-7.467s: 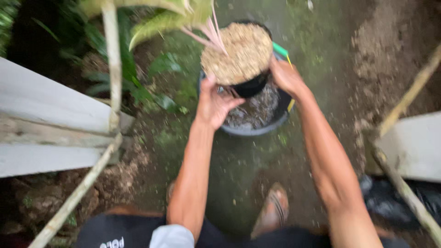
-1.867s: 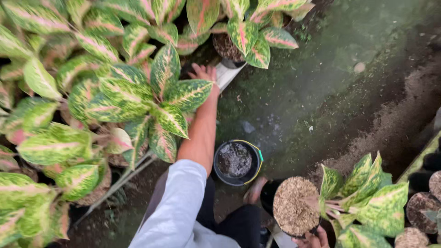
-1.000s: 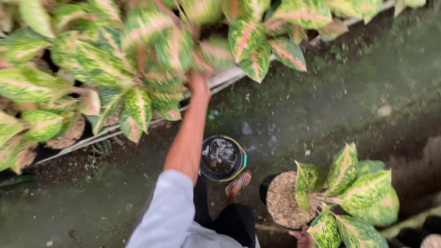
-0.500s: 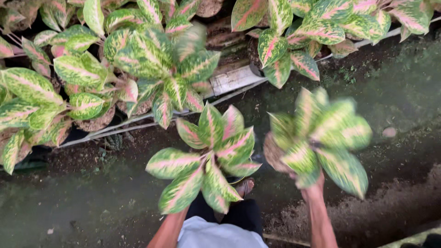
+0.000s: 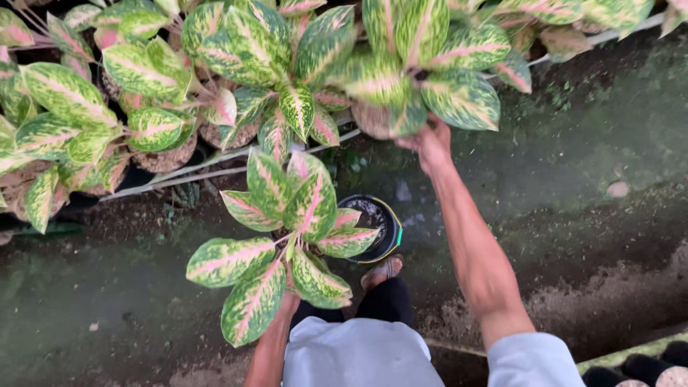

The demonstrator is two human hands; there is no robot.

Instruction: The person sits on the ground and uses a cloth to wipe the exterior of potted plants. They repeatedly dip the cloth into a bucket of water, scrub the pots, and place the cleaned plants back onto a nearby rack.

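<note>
Fingers of the right hand (image 5: pixel 432 145) curl beneath a potted variegated plant (image 5: pixel 423 72), supporting it at the row's edge. Lower left, the left hand (image 5: pixel 287 304), its grip hidden by leaves, carries a second plant (image 5: pixel 287 236) above a black bucket (image 5: pixel 373 228).

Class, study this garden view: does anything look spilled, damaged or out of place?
Nothing looks damaged. The one odd item is the black bucket on the damp path, apart from the row of potted plants, by a sandalled foot.
</note>
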